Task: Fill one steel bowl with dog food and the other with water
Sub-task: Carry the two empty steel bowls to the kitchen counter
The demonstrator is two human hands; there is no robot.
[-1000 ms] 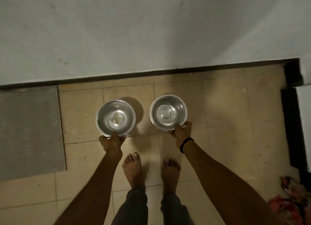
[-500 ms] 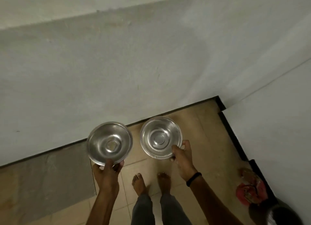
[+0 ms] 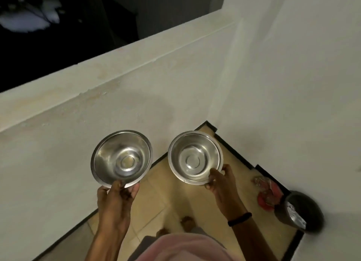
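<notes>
**Two empty bowls held up before the wall**

Gripping the left bowl [image 3: 121,157] by its near rim with the left hand [image 3: 115,198], thumb over the lip, fingers curled beneath. Pinching the right bowl [image 3: 195,157] the same way with the right hand [image 3: 220,184], thumb on the inner edge, black band [image 3: 239,219] at the wrist. Carried side by side at mid-frame, not touching, mouths up and tipped slightly toward the camera. Bare steel inside both.

Against half a second ago: same grips, same order, but larger in the frame and a little further apart. Looking higher now, with a dark opening [image 3: 58,36] above the wall [image 3: 175,85] ledge filling the upper left. Less floor [image 3: 160,198] on show, cut to a wedge at lower centre, and no grey mat at the left any more. Feet [image 3: 187,221] lower and blurred, partly covered by pink cloth [image 3: 185,247] at the bottom edge. More of the dark round container [image 3: 300,212] at lower right, beside the red sandal [image 3: 267,192]. A second ago, down close to the tiles instead.
</notes>
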